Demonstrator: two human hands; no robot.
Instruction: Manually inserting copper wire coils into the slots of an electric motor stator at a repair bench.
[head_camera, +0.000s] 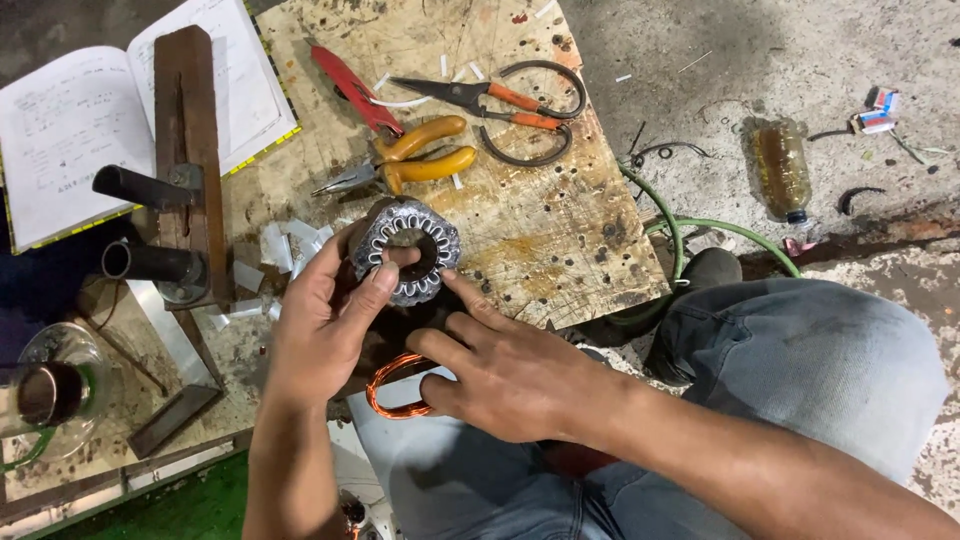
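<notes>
**Stator core held over the lap, copper coil just below it**

Denim-clad knees (800, 370) fill the near foreground, and the forearms run up from the bottom edge. Right hand (510, 375) is seen palm down, nearer the camera than the left; a loop of copper wire (392, 385) is pinched under its thumb and curled fingers, while the index finger is stretched up to touch the lower right rim of the stator core (407, 250). Left hand (325, 320) is cupped around the core from the left and below, the thumb laid across the bore.

The core lies up and slightly left of the coil, the two close but apart; its bore axis is turned roughly toward the camera, slots showing around the ring. The left hand is the nearer to the core.

Beyond, on the scarred wooden board (560, 230), yellow-handled pliers (415, 160), orange-handled snips (500, 100) and a red cutter (355, 88) are laid. An open notebook (60, 130) sits far left.

The far side of the core and the coil's right half are hidden by fingers; slot contents cannot be made out.
</notes>
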